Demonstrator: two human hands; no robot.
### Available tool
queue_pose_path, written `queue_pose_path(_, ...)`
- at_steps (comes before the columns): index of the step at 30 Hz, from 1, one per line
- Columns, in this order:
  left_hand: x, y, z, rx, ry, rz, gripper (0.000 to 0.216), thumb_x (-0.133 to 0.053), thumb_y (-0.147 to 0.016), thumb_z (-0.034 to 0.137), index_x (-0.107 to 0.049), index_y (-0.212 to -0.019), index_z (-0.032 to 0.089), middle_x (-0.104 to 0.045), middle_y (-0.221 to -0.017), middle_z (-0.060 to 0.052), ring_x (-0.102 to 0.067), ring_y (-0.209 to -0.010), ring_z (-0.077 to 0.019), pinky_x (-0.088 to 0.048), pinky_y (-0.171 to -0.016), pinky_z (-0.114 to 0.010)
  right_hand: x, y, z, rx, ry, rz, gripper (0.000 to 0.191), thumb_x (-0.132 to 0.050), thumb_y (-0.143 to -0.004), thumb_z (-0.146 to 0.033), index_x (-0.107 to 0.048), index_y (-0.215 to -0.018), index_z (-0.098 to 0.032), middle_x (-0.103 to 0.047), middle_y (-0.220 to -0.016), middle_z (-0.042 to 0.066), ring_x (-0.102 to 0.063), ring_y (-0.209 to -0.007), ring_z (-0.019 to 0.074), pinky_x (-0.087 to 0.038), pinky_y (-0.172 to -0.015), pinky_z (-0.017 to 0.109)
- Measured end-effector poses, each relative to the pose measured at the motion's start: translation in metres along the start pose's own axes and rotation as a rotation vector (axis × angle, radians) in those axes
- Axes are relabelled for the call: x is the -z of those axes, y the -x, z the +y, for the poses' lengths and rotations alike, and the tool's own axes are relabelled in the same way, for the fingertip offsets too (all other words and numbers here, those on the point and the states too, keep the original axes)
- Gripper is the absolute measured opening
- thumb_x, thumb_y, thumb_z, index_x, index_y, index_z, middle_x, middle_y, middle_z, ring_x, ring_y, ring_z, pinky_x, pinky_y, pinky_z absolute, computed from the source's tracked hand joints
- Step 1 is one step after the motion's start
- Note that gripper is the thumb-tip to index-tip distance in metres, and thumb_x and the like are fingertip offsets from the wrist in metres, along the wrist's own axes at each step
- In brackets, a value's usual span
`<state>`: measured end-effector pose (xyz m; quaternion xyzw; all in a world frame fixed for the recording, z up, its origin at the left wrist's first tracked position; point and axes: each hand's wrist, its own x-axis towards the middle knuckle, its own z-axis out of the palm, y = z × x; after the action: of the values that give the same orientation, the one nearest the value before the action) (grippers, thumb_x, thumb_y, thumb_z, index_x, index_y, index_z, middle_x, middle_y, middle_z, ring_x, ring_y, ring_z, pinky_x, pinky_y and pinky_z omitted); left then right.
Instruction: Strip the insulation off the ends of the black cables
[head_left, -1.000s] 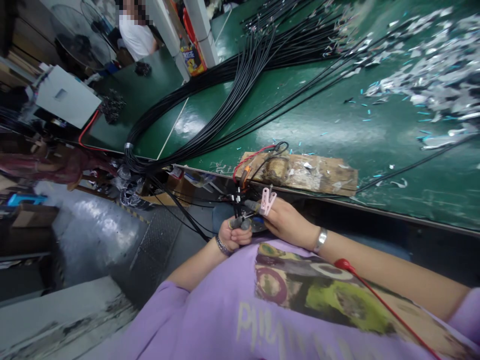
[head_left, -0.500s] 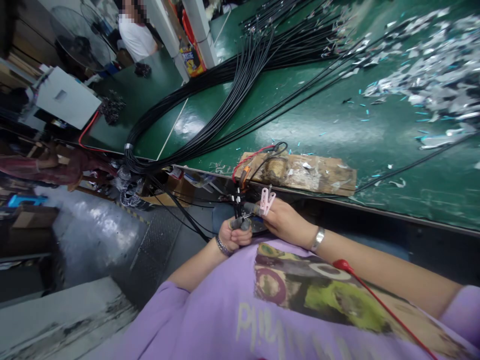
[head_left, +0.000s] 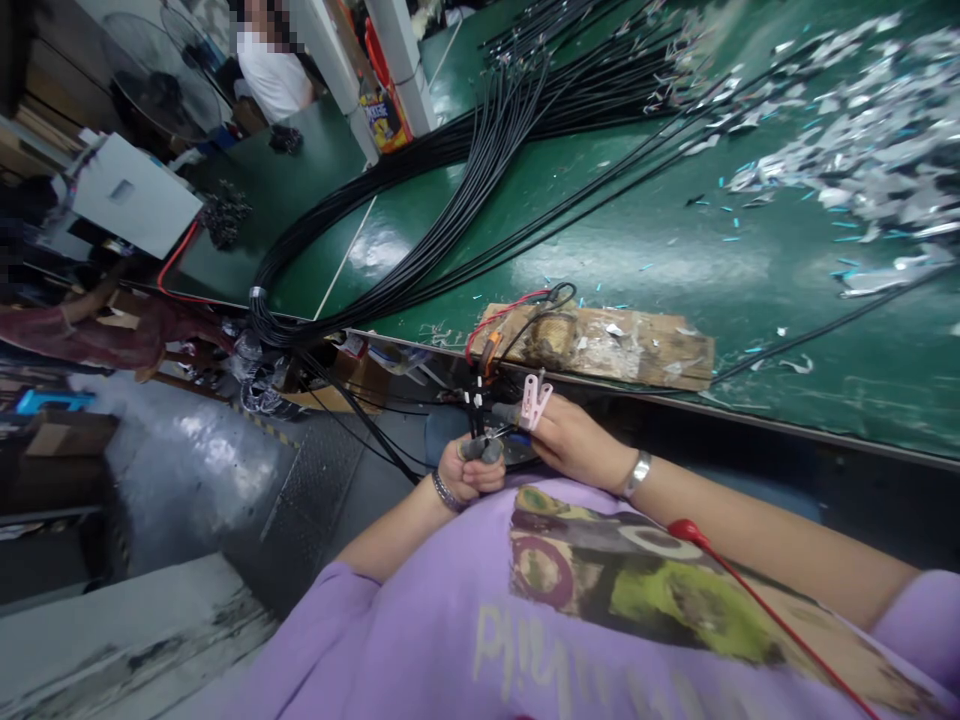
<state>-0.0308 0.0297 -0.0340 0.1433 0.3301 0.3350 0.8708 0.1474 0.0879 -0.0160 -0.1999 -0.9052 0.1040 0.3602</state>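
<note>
My left hand [head_left: 474, 472], grey covers on its fingertips, is closed in front of my body around what looks like the end of a black cable; thin strands show above the thumb. Close on its right, my right hand [head_left: 577, 440] has its covered thumb and finger pinched together at those strands. A dark piece with a bit of blue shows under these fingers, too small to name. A pink clothespin [head_left: 535, 402] sits at the fingers of my right hand. Just beyond both hands, an orange-and-black tool [head_left: 490, 350] with red and black leads is at the bench edge.
A worn wooden board [head_left: 652, 350] lies along the front edge of the green bench [head_left: 675, 260]. Behind it curves a thick bundle of black cables [head_left: 450, 225]. Foil and blue scraps [head_left: 885, 140] cover the right side. Co-workers are at the left and far back.
Both hands stay nearly in place. My right fingers have shifted slightly, and a bit of blue now shows beneath them.
</note>
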Motion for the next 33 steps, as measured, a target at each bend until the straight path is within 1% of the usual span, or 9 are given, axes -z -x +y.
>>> queue_pose_path(3, 0.0021, -0.0005, -0.0007, 0.006, 0.007, -0.031, 0.045, -0.051, -0.073, 0.043, -0.034, -0.040, 0.018, -0.008, -0.030, 0.010, -0.006, -0.025, -0.0024, -0.008, -0.028, -0.017, -0.0001, -0.0012, -0.0008, 0.019, 0.000, 0.001, 0.034, -0.038, -0.080, -0.006, -0.056, -0.107, -0.014, -0.061, -0.080, 0.011, -0.053, -0.075, 0.0212, -0.047, -0.065, 0.033)
queue_pose_path(7, 0.0037, -0.0011, -0.0010, 0.010, 0.025, -0.061, 0.046, -0.049, -0.075, 0.042, -0.034, -0.040, 0.018, -0.008, -0.030, 0.009, -0.006, -0.024, -0.0025, -0.008, -0.028, -0.017, -0.0010, -0.0015, -0.0007, 0.021, 0.003, -0.024, 0.029, -0.037, -0.082, -0.008, -0.058, -0.102, -0.014, -0.061, -0.079, 0.010, -0.053, -0.073, 0.0205, -0.047, -0.067, 0.034)
queue_pose_path(11, 0.0025, -0.0011, -0.0013, 0.022, 0.027, -0.039, 0.048, -0.048, -0.077, 0.043, -0.034, -0.040, 0.018, -0.008, -0.029, 0.009, -0.005, -0.024, -0.0023, -0.006, -0.028, -0.017, -0.0014, -0.0006, 0.0002, 0.021, -0.023, -0.050, 0.035, -0.036, -0.083, -0.006, -0.057, -0.110, -0.015, -0.062, -0.083, 0.011, -0.054, -0.077, 0.0202, -0.046, -0.069, 0.034)
queue_pose_path(14, 0.0014, -0.0010, -0.0014, 0.020, 0.032, -0.019, 0.047, -0.045, -0.079, 0.045, -0.036, -0.041, 0.017, -0.008, -0.029, 0.010, -0.004, -0.024, -0.0026, -0.006, -0.028, -0.017, -0.0010, 0.0000, 0.0005, 0.008, -0.044, -0.072, 0.039, -0.036, -0.082, -0.005, -0.056, -0.113, -0.016, -0.062, -0.082, 0.010, -0.053, -0.077, 0.0201, -0.046, -0.070, 0.034)
queue_pose_path(17, 0.0021, -0.0016, -0.0016, 0.013, 0.030, -0.015, 0.047, -0.045, -0.079, 0.045, -0.037, -0.042, 0.017, -0.008, -0.030, 0.010, -0.004, -0.024, -0.0029, -0.006, -0.028, -0.017, 0.0002, 0.0007, 0.0000, -0.001, -0.038, -0.086, 0.037, -0.036, -0.082, -0.005, -0.059, -0.109, -0.016, -0.062, -0.081, 0.010, -0.053, -0.078, 0.0206, -0.046, -0.072, 0.035)
queue_pose_path(21, 0.0047, -0.0027, -0.0018, 0.004, 0.020, -0.008, 0.046, -0.048, -0.078, 0.044, -0.037, -0.041, 0.017, -0.009, -0.029, 0.010, -0.006, -0.024, -0.0029, -0.007, -0.028, -0.017, 0.0018, 0.0013, -0.0011, 0.015, -0.012, -0.069, 0.031, -0.036, -0.083, -0.007, -0.061, -0.100, -0.015, -0.063, -0.083, 0.012, -0.053, -0.078, 0.0207, -0.046, -0.073, 0.035)
queue_pose_path(26, 0.0044, -0.0028, -0.0013, 0.009, 0.013, 0.001, 0.044, -0.049, -0.077, 0.042, -0.036, -0.042, 0.017, -0.010, -0.029, 0.009, -0.007, -0.024, -0.0029, -0.008, -0.028, -0.017, 0.0012, 0.0007, -0.0019, 0.002, 0.008, -0.067, 0.032, -0.036, -0.084, -0.007, -0.061, -0.102, -0.015, -0.063, -0.083, 0.012, -0.053, -0.078, 0.0203, -0.046, -0.072, 0.035)
queue_pose_path(33, 0.0003, -0.0019, 0.0000, 0.003, -0.001, -0.018, 0.045, -0.052, -0.073, 0.046, -0.037, -0.042, 0.018, -0.008, -0.029, 0.010, -0.004, -0.023, -0.0026, -0.005, -0.028, -0.017, 0.0010, -0.0006, -0.0013, -0.009, 0.022, -0.078, 0.032, -0.036, -0.082, -0.006, -0.062, -0.098, -0.014, -0.064, -0.084, 0.012, -0.054, -0.077, 0.0202, -0.047, -0.070, 0.034)
